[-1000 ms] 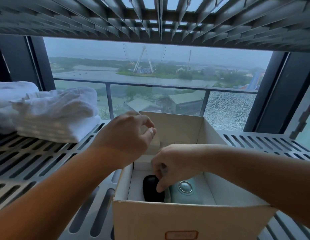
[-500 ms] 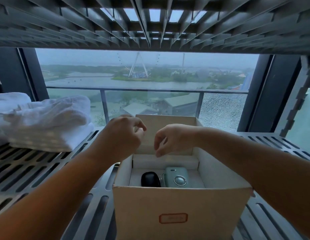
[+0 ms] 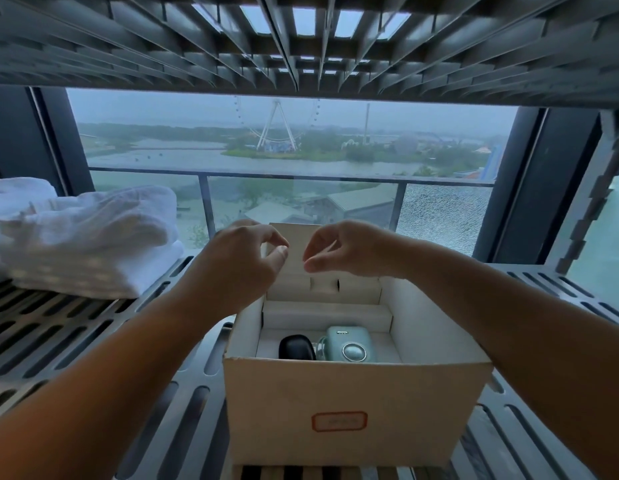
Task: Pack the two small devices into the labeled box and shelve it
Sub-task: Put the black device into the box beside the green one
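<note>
Hovers with left hand (image 3: 238, 265) and right hand (image 3: 349, 249) loosely curled, empty, at the twelve o'clock flap (image 3: 296, 237) of the box (image 3: 353, 393); risks tipping it off the shelf (image 3: 76, 334) by tugging.

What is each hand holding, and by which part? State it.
Nothing. The left hand and right hand hover, fingers loosely curled, before the rear flap of the open brown cardboard box; neither grips it.

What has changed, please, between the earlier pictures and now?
The right hand lifted out of the box, off the black device and green device, and now hovers empty before the rear flap. The left hand stayed by that flap; box and both devices kept their places.
</note>
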A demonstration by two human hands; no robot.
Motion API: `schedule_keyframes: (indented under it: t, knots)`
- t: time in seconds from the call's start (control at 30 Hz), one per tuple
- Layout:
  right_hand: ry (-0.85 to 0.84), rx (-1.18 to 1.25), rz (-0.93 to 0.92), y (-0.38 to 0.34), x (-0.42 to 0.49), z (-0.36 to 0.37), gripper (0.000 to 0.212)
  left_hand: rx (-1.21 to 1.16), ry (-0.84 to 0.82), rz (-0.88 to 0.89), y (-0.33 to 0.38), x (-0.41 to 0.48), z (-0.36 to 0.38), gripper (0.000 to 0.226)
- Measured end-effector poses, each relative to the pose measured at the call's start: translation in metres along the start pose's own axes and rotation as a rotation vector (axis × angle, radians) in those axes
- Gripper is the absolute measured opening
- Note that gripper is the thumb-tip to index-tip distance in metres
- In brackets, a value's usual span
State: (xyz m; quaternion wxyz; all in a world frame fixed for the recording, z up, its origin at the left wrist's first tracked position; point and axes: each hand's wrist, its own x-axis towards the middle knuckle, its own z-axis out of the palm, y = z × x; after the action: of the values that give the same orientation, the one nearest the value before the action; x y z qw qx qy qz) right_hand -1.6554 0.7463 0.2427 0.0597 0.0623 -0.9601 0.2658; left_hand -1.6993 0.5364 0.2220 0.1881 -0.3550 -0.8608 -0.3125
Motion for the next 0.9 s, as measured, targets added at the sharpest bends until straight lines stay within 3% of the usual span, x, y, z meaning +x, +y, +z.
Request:
schedule_keyframes:
  t: [0.5, 0.7, 0.9]
  knots:
    - [0.165, 0.233, 0.058, 0.000, -0.052, -0.008, 0.016, -0.025, -0.109, -0.040, 0.023, -0.037, -0.028, 0.032]
    - [0.219, 0.218, 0.102, -0.007, -0.081, -0.013, 0.020, -0.026, -0.141, -0.004, 0.031, -0.057, -0.031, 0.073]
    - [0.285, 0.211, 0.112, -0.013, -0.116, -0.010, 0.060, -0.026, -0.140, 0.049, 0.031, -0.074, -0.029, 0.080]
